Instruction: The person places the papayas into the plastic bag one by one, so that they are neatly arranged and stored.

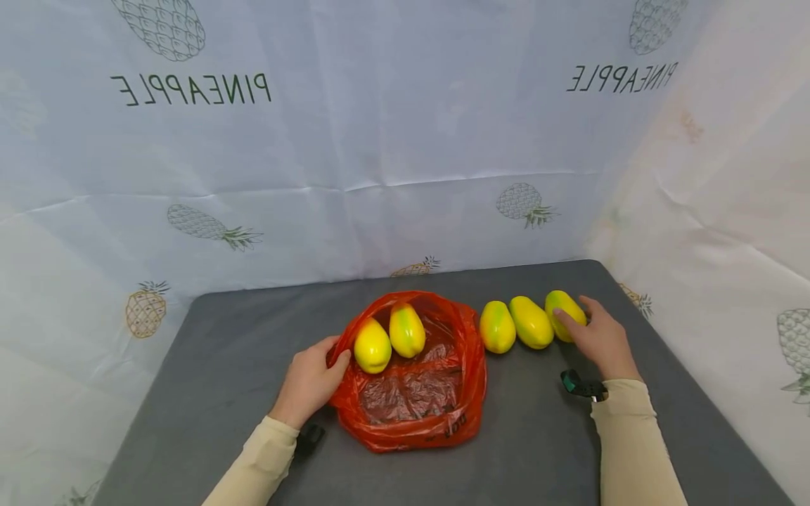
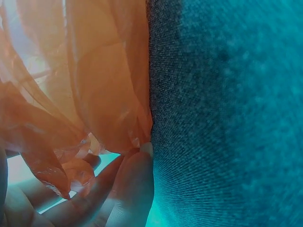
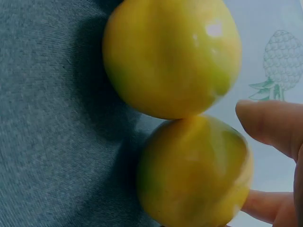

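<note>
A red plastic bag [image 1: 418, 414] lies with its mouth spread wide, and two yellow mangoes with green streaks rest inside, a left one [image 1: 372, 346] and a right one [image 1: 407, 330]. My left hand [image 1: 310, 379] pinches the bag's left rim between thumb and fingers; the left wrist view shows the thin film [image 2: 104, 85] bunched at the fingertips. At the right end of a row, my right hand [image 1: 601, 341] reaches around a mango [image 1: 565, 316]. In the right wrist view, the thumb stands apart from that mango [image 3: 194, 175], while a finger meets its far side.
Two more mangoes, one beside the bag [image 1: 497, 327] and one in the middle of the row [image 1: 531, 322], lie on the dark grey table [image 1: 240, 379]. Pineapple-print cloth [image 1: 405, 140] hangs behind the table and along its sides.
</note>
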The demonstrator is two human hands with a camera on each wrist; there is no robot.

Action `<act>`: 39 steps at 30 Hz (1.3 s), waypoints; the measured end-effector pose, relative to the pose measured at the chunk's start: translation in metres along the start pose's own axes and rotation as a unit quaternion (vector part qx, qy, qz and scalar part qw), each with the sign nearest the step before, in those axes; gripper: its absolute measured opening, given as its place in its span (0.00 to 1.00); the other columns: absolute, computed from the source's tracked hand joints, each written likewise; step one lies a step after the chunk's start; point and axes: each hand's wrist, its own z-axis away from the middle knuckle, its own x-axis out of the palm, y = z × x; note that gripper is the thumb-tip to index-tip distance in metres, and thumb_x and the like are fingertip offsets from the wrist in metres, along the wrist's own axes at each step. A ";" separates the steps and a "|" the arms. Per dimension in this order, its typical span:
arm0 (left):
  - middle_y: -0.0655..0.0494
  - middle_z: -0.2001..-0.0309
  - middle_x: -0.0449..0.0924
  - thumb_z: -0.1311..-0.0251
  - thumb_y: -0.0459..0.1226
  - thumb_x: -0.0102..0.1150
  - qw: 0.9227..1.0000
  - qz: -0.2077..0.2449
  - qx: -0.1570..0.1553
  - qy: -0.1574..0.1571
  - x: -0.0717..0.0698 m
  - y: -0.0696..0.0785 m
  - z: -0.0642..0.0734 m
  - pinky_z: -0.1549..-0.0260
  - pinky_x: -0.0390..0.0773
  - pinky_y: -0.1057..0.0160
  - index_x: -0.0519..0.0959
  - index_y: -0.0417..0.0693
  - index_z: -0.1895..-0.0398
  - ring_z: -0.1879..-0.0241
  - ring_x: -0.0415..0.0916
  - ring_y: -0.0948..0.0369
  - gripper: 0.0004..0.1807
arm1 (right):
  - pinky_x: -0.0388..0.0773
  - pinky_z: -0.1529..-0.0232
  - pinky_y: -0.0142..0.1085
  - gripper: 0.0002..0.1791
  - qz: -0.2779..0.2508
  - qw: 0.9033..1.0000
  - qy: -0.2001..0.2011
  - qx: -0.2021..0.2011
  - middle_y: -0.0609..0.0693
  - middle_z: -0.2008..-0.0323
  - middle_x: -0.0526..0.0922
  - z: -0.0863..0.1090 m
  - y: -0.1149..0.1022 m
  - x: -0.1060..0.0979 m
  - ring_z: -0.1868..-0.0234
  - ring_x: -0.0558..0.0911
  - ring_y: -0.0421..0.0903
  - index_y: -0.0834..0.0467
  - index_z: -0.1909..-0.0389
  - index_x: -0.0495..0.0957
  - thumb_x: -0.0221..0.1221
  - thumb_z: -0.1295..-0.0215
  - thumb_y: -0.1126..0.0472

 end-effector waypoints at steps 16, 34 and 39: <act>0.50 0.50 0.92 0.25 0.47 0.63 1.000 0.004 -0.010 0.001 0.000 0.000 0.002 0.67 0.85 0.62 0.84 0.48 0.34 0.71 0.81 0.64 0.22 | 0.71 0.33 0.72 0.53 0.004 1.000 0.003 -0.007 0.78 0.22 0.61 -0.001 -0.002 0.004 0.27 0.67 0.79 0.67 0.15 0.51 0.46 0.20 0.29; 0.52 0.55 0.91 0.26 0.46 0.64 1.000 -0.002 -0.008 0.002 -0.001 -0.001 0.002 0.71 0.80 0.64 0.84 0.47 0.36 0.73 0.78 0.64 0.21 | 0.77 0.43 0.68 0.50 0.006 0.999 0.038 -0.032 0.79 0.24 0.65 0.002 -0.002 -0.003 0.35 0.73 0.76 0.67 0.15 0.51 0.48 0.19 0.32; 0.51 0.52 0.91 0.25 0.48 0.64 1.000 0.009 -0.020 -0.008 -0.002 -0.001 0.001 0.70 0.82 0.64 0.83 0.48 0.33 0.73 0.79 0.63 0.23 | 0.78 0.48 0.65 0.50 0.004 0.997 0.057 -0.056 0.78 0.25 0.66 0.009 -0.015 -0.012 0.38 0.75 0.74 0.63 0.14 0.51 0.50 0.19 0.32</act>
